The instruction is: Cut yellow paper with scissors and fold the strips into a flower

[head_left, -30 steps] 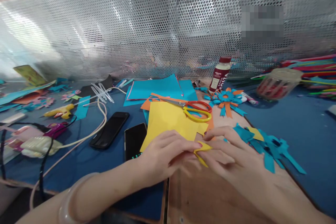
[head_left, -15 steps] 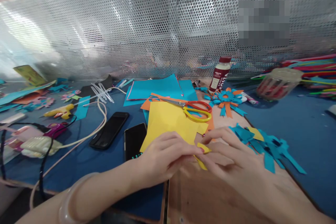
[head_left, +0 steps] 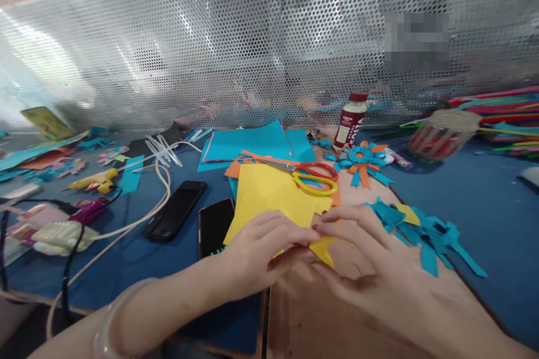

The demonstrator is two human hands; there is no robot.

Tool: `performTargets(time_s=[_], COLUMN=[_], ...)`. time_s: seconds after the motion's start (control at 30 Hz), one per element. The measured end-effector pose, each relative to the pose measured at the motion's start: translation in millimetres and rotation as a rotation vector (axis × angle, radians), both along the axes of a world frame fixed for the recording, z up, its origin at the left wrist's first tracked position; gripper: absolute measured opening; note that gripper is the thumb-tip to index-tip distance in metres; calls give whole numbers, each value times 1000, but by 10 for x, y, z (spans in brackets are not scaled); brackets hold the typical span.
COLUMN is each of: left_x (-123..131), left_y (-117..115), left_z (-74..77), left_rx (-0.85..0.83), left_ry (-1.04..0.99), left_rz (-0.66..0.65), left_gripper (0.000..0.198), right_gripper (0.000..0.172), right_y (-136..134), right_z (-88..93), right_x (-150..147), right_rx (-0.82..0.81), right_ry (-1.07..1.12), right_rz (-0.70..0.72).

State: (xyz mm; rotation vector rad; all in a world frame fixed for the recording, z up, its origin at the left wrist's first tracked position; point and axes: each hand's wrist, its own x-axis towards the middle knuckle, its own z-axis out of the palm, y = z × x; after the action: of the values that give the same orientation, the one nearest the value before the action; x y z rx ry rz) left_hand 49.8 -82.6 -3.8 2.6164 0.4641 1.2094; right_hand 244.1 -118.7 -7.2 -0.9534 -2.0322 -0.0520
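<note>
Between both hands is a small piece of yellow paper (head_left: 323,249), partly hidden by fingers. My left hand (head_left: 265,249) pinches its left side between thumb and fingers. My right hand (head_left: 366,252) curves round from the other side, its fingertips and thumb meeting the paper at the left fingertips. Under and behind the left hand lies a larger sheet of yellow paper (head_left: 273,190) with a corner cut out near my fingers. Scissors (head_left: 314,176) with red and yellow handles rest shut across that sheet.
Two phones (head_left: 174,210) lie left of the yellow sheet, near a yellow glue gun (head_left: 96,179) and cables. Blue sheets (head_left: 248,143) are stacked behind. A bottle (head_left: 350,120), blue-orange paper flowers (head_left: 364,160), blue paper pieces (head_left: 433,233) and a tipped plastic jar (head_left: 444,134) stand rightward.
The small yellow paper has turned in my fingers and shows more of its flat face. My right fingertips have moved left, up against the left fingertips.
</note>
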Motion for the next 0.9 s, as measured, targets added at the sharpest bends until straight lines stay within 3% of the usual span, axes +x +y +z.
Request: performTargets(time_s=[0.33,0.9], left_x=[1,34], left_y=[-35,-52], left_z=[2,-11], left_rx=[-64,-210], left_ry=[14,28], left_rz=[13,74], left_gripper=[28,33], right_gripper=[12,20], right_y=[-12,-1], right_z=[110,-5], right_x=[16,37], right_rx=[66,71], right_ry=[-138,-55], right_rz=[-12,47])
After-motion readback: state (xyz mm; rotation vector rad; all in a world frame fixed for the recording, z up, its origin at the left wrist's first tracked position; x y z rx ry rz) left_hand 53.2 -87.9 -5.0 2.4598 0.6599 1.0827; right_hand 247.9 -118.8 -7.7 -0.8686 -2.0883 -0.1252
